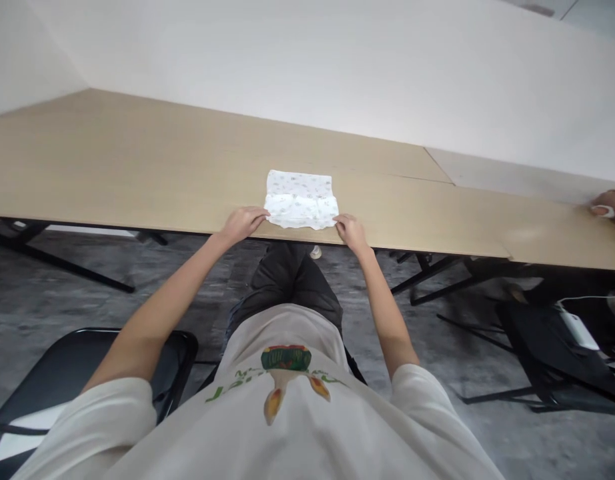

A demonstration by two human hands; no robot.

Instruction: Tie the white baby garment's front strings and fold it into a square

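A white cloth [300, 183] with a small faint print lies on the wooden table, close to its front edge. Its near part is folded over, so a second layer covers roughly the front half, and the near hem is wavy. My left hand [245, 223] pinches the cloth's near left corner between thumb and fingers. At the near right corner, my right hand [351, 231] pinches the fabric in the same way. Both forearms reach forward from my body, one on each side of the cloth.
The long table [162, 160] runs against a white wall [312, 67]. A black chair [177, 360] stands at my left. Another chair [537, 353] at the right bears a white device [578, 330] with a cable. Another person's hand [612, 203] shows at the far right.
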